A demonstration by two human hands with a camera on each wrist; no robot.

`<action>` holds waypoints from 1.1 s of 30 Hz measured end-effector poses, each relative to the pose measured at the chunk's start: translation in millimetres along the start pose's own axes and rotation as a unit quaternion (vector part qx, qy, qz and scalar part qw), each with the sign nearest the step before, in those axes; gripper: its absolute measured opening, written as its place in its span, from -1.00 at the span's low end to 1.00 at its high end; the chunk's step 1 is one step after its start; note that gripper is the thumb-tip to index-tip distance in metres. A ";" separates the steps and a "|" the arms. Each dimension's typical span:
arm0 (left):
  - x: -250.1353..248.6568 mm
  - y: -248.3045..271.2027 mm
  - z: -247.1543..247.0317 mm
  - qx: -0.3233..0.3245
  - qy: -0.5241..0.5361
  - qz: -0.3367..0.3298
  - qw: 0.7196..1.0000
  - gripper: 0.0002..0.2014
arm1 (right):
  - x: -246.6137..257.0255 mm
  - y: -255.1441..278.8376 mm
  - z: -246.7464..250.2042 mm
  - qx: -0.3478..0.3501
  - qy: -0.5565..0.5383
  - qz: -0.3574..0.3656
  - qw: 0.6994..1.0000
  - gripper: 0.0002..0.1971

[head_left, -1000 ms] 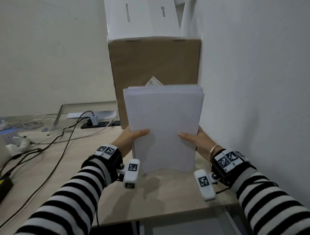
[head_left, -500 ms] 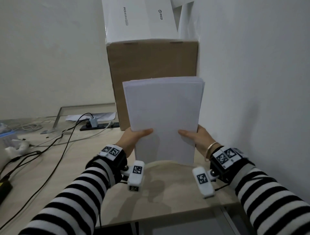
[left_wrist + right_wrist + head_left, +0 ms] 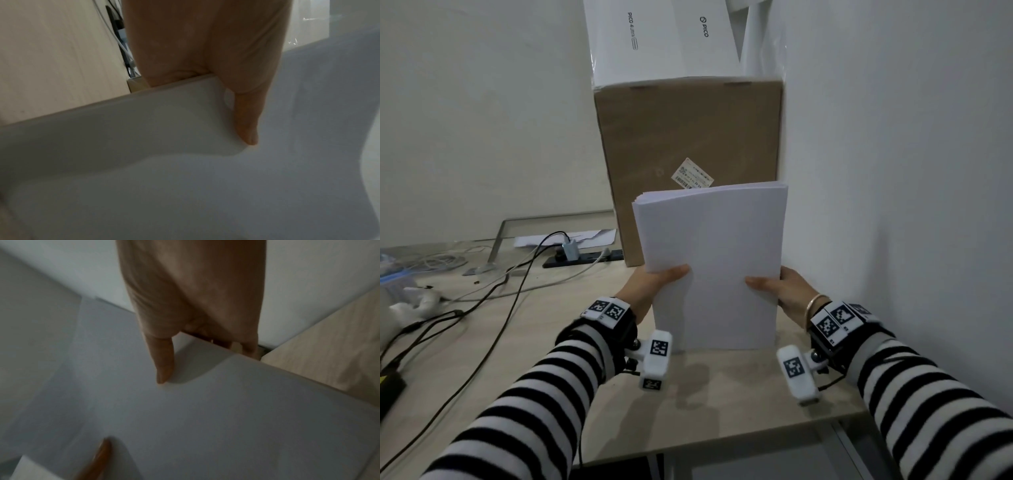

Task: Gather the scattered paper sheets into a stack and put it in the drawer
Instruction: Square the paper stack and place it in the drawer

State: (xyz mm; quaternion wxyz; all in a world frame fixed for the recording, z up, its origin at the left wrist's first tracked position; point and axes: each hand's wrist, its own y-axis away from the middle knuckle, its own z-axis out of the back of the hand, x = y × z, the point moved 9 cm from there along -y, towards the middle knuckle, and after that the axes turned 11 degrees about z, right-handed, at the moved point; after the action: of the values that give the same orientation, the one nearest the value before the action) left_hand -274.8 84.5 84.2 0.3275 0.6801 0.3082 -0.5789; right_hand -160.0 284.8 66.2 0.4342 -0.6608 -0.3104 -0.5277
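Paper stack (image 3: 710,260): upright, bottom edge on the desk (image 3: 722,404), before a cardboard box (image 3: 688,137).
Left hand (image 3: 650,287): pinching the left edge, thumb in front.
Right hand (image 3: 784,291): pinching the right edge likewise.
Wrist views only: thumb tips flat on paper.
Since earlier: lowered from mid-air, box label (image 3: 691,176) uncovered.

The thick stack of plain white paper sheets (image 3: 710,263) stands upright on its short bottom edge on the pale wooden desk top (image 3: 722,404), just in front of the brown cardboard box (image 3: 688,144). Its sheets are squared together, with the top edges fanned slightly toward the left corner. The drawer cannot be made out.
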 end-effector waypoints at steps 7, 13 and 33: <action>-20.0 5.7 14.9 -0.108 -0.110 0.014 0.988 -0.35 | 52.7 12.5 13.0 -0.108 0.157 0.091 0.977 -0.77; -141.9 76.0 19.4 -0.269 -0.357 -0.275 0.851 0.14 | 131.2 31.1 6.9 -0.043 0.478 0.198 0.854 -0.86; -29.6 77.8 -36.7 -0.056 -0.114 -0.058 0.990 -0.89 | 107.0 81.8 119.6 -0.160 0.343 0.184 0.907 0.18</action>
State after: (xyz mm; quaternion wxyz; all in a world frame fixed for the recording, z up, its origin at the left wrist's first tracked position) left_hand -195.4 66.4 124.6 0.3641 0.5715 0.3393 -0.6525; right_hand -11.0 352.4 141.6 0.4921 -0.5452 0.0731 -0.6747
